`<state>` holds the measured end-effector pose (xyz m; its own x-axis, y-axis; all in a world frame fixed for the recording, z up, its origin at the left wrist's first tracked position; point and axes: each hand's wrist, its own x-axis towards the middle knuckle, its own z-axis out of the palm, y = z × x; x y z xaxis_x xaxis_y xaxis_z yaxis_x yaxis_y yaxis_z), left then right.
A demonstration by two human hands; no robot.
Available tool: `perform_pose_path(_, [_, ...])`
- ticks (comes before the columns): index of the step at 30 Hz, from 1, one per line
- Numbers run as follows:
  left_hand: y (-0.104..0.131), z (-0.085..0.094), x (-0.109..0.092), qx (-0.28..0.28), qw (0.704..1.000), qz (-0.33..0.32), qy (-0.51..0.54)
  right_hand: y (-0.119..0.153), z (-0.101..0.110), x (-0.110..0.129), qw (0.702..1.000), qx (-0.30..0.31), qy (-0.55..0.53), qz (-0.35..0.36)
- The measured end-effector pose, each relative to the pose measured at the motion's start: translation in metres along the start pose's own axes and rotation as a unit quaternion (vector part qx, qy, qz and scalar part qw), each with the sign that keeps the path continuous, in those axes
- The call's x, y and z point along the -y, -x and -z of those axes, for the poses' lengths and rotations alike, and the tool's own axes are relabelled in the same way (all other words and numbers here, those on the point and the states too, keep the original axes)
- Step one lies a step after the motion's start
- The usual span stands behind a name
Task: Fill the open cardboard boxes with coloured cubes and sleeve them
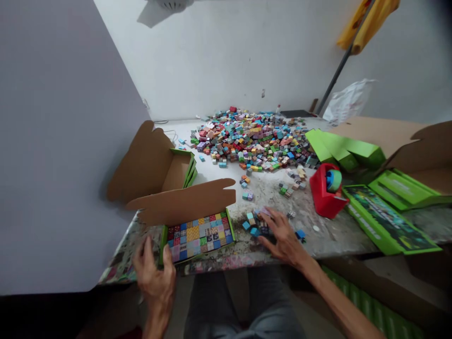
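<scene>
My left hand [155, 273] is beside the left end of a green cardboard box [230, 226], thumb and fingers apart, with nothing visible in it. Small patterned blocks [197, 238] in many colours lie in tight rows inside the box. Its brown lid [187, 201] stands raised at the back. To the right of the box, my right hand [282, 240] reaches over a small group of loose blocks [254, 231]. Its fingers are spread and seem to touch some of them. Part of that group is hidden under the palm.
A wide heap of mixed blocks [250, 136] covers the back of the table. Another open box [151, 165] stands at the left. At the right are a red tape dispenser [323, 200], a closed green box [391, 221] and more green boxes [406, 188]. A white plastic bag [348, 101] lies behind.
</scene>
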<state>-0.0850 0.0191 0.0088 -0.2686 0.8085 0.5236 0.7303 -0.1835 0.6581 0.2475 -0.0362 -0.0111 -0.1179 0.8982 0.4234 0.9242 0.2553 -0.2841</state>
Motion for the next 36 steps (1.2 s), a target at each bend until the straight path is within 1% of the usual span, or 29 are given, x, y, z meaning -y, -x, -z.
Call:
perform_pose_path(1, [0.008,0.002,-0.014,0.004,0.999,-0.050,0.004,0.007,0.003,-0.005,0.999,-0.017,0.002,-0.030])
perform_pose_path(2, [0.018,0.003,-0.028,0.041,0.994,-0.097,0.020,0.014,0.006,-0.011,0.998,-0.029,0.007,-0.054])
perform_pose_path(3, [0.030,0.000,-0.042,0.104,0.983,-0.143,0.044,0.020,0.009,-0.016,0.997,-0.034,0.013,-0.069])
perform_pose_path(4, [0.042,-0.006,-0.055,0.176,0.966,-0.174,0.069,0.025,0.011,-0.021,0.996,-0.033,0.018,-0.079])
perform_pose_path(5, [0.054,-0.014,-0.068,0.235,0.950,-0.184,0.089,0.030,0.012,-0.026,0.996,-0.028,0.021,-0.084])
perform_pose_path(7, [0.074,-0.038,-0.088,0.330,0.926,-0.160,0.096,0.036,0.013,-0.032,0.996,-0.018,0.019,-0.091])
perform_pose_path(9, [0.088,-0.066,-0.100,0.371,0.916,-0.128,0.077,0.038,0.012,-0.035,0.995,-0.018,0.005,-0.095])
perform_pose_path(11, [0.092,-0.090,-0.106,0.384,0.915,-0.111,0.060,0.038,0.010,-0.037,0.995,-0.017,-0.016,-0.093])
perform_pose_path(13, [0.090,-0.108,-0.109,0.390,0.912,-0.111,0.061,0.037,0.006,-0.038,0.996,-0.017,-0.038,-0.085])
perform_pose_path(15, [0.086,-0.118,-0.111,0.400,0.905,-0.122,0.074,0.035,0.003,-0.038,0.996,-0.018,-0.049,-0.077])
perform_pose_path(17, [0.080,-0.122,-0.114,0.419,0.893,-0.138,0.092,0.032,0.002,-0.039,0.996,-0.010,-0.046,-0.070])
perform_pose_path(21, [0.070,-0.127,-0.120,0.475,0.860,-0.162,0.092,0.025,0.001,-0.042,0.998,0.032,-0.040,-0.041])
perform_pose_path(23, [0.067,-0.127,-0.122,0.494,0.851,-0.163,0.072,0.020,0.002,-0.044,0.998,0.043,-0.050,-0.022])
perform_pose_path(26, [0.067,-0.123,-0.123,0.498,0.851,-0.154,0.059,0.016,0.006,-0.044,0.995,0.064,-0.073,0.008])
perform_pose_path(29, [0.069,-0.117,-0.123,0.495,0.852,-0.158,0.063,0.021,0.016,-0.047,0.994,0.071,-0.080,0.018])
perform_pose_path(31, [0.069,-0.115,-0.123,0.492,0.852,-0.165,0.061,0.032,0.025,-0.052,0.997,0.044,-0.064,-0.014])
perform_pose_path(34, [0.069,-0.114,-0.123,0.496,0.851,-0.159,0.064,0.055,0.035,-0.062,0.994,-0.011,-0.034,-0.101])
perform_pose_path(36, [0.068,-0.114,-0.123,0.499,0.849,-0.154,0.072,0.068,0.036,-0.065,0.990,-0.020,-0.041,-0.134])
